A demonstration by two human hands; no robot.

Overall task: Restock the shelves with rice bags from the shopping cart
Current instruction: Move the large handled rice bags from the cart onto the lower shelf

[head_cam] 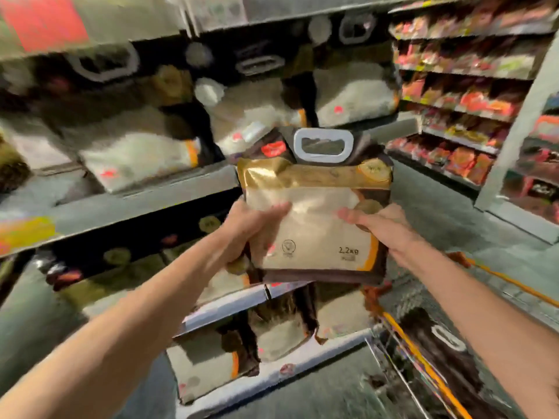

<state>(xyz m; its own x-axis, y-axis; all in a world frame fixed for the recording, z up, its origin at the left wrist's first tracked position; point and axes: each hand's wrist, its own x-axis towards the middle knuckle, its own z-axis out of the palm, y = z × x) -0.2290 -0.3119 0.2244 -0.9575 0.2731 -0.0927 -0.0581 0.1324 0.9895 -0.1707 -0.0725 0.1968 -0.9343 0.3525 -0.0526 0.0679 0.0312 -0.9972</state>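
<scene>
Both hands, left hand (251, 225) and right hand (381, 226), grasp the rice bag (314, 213) upright by its sides, fingers curled round it; next, lift it onto the shelf (145, 198) on the left.

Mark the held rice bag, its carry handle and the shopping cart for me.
held rice bag (314, 231): head view, pale front panel.
carry handle (323, 133): head view, top bar of the white ring.
shopping cart (423, 362): head view, orange rim rail.
</scene>
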